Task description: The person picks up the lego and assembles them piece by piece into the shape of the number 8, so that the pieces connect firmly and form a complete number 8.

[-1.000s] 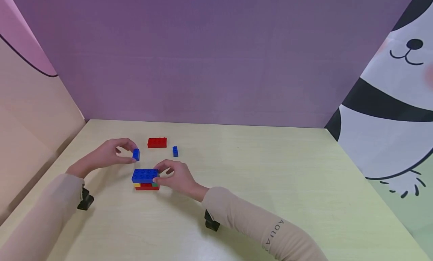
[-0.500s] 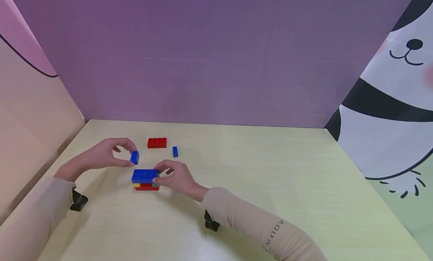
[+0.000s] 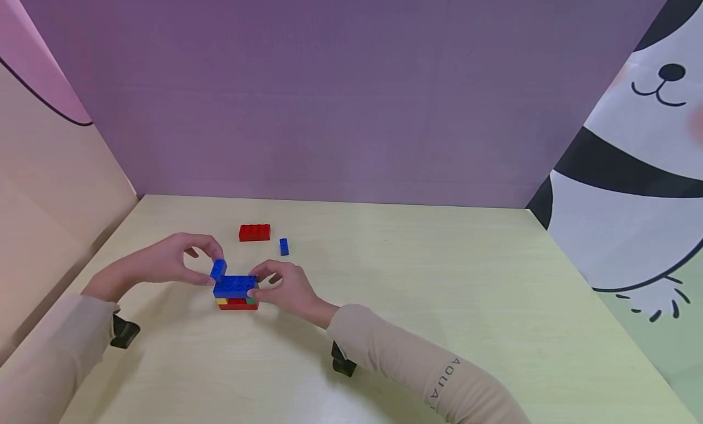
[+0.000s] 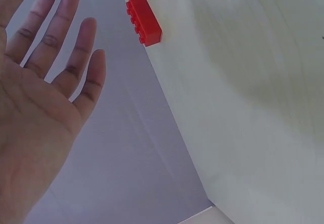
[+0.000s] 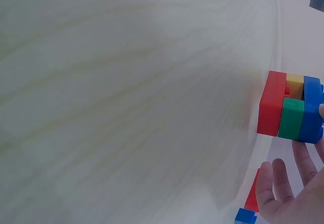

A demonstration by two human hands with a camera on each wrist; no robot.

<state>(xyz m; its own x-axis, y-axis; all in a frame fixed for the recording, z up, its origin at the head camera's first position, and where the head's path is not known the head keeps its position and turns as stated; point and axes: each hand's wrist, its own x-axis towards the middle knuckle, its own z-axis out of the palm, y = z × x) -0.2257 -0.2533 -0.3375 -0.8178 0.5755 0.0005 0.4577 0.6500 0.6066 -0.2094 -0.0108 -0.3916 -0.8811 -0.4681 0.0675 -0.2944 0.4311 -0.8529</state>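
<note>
Pinching a small blue brick (image 3: 218,269): left hand (image 3: 171,259).

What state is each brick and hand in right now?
Brick stack: assembled, upright
Held blue brick: tilted, at the stack's left end; contact unclear
Left hand: pinching the held blue brick
Right hand: gripping the stack's right end
Red brick: loose on the table, studs up
Loose blue brick: lying on the table
</note>
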